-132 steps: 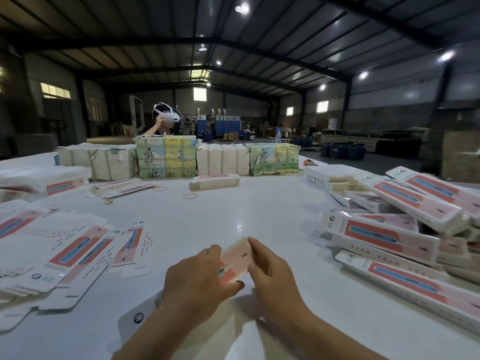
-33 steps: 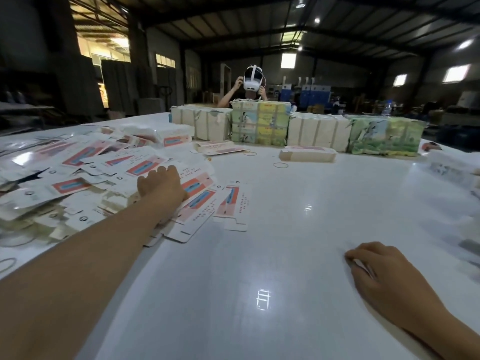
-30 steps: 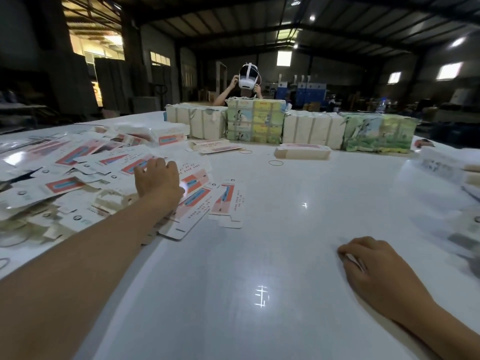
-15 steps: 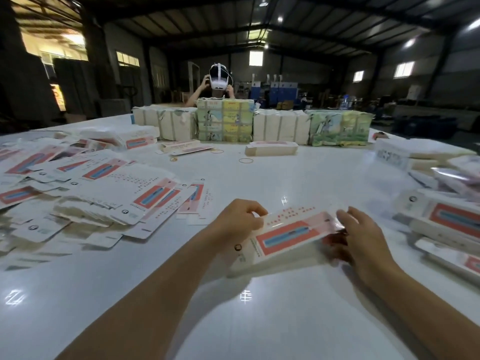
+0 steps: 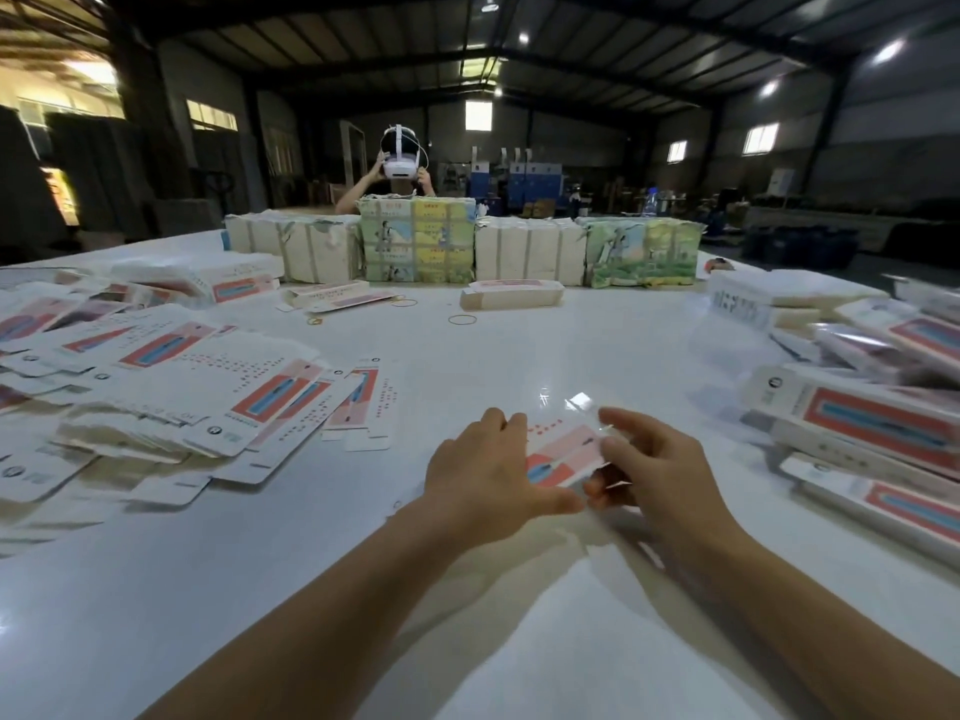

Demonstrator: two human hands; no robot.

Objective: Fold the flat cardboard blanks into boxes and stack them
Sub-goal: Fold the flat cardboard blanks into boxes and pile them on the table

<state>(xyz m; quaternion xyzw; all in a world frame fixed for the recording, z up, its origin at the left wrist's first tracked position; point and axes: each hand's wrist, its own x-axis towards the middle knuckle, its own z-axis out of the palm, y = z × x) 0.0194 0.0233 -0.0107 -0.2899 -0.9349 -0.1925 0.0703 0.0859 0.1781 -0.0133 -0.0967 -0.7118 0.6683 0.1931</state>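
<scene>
A flat cardboard blank (image 5: 563, 452), white with a pink, red and blue print, is held just above the white table (image 5: 519, 356) at its near middle. My left hand (image 5: 480, 472) grips its left end from above and hides much of it. My right hand (image 5: 649, 470) grips its right end, fingers curled around the edge. A loose spread of flat blanks (image 5: 171, 387) lies to the left. Folded boxes (image 5: 872, 428) are piled at the right.
Wrapped bundles (image 5: 415, 241) stand in a row along the far side, with a person in a white headset behind them. One folded box (image 5: 511, 295) and rubber bands (image 5: 462, 319) lie in front of the bundles. More white packs (image 5: 769, 298) sit at the far right.
My left hand reached into the pile of blanks on the left and brought one to the middle. My right hand rose from the table and took its other end; both hands now sit closer together.
</scene>
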